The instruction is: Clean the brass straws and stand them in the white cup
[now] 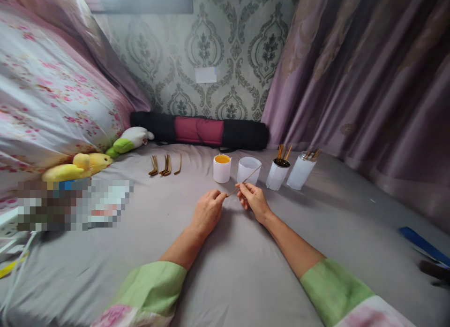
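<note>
A thin brown stick (251,175) slants up to the right between my hands. My left hand (210,209) pinches its lower end, while my right hand (256,203) grips it farther up with thumb and fingers. Just behind my right hand stands a whitish cup (249,163), partly hidden. Left of that is a white cup with an orange inside (221,173). To the right, a white-wrapped container (276,180) holds several upright orange-brown sticks, and beside it a taller white container (301,173) holds more brown sticks.
Groups of bent brown sticks (165,166) lie at the back left on the grey sheet (239,270). A black and maroon roll (198,131) lies along the wall. Plush toys (79,166) and a blurred patch are at left; a blue strip (423,245) is at far right.
</note>
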Demonstrator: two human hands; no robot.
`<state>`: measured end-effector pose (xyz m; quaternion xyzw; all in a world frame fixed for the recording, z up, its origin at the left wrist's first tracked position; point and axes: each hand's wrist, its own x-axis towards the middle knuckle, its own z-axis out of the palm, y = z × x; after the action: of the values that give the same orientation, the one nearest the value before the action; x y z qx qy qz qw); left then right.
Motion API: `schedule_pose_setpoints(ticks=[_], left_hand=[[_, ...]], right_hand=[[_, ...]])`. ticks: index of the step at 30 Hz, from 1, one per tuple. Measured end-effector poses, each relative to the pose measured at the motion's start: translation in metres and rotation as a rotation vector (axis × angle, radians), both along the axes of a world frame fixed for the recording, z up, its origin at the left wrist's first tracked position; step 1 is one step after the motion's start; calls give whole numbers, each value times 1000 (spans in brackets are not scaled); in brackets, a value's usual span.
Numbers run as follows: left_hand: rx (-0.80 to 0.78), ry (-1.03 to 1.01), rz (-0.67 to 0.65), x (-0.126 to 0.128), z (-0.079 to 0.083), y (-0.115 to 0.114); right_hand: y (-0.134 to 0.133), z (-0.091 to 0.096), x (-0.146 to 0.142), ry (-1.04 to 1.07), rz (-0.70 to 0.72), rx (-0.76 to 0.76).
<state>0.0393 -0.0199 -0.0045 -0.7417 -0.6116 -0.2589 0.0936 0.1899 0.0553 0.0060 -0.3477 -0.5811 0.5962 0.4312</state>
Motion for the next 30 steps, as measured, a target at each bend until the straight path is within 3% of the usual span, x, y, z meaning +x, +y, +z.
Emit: schedule_pose_setpoints(ticks=[5, 18, 30], left_hand=[[-31, 15, -23, 3, 3, -2], [-64, -36, -21, 5, 5, -2], [-54, -218, -5, 5, -1, 1]], right_hand=[[-1, 1, -1, 2, -20, -50], [3, -4, -2, 16, -2, -14], [3, -7, -2, 13, -4, 3]])
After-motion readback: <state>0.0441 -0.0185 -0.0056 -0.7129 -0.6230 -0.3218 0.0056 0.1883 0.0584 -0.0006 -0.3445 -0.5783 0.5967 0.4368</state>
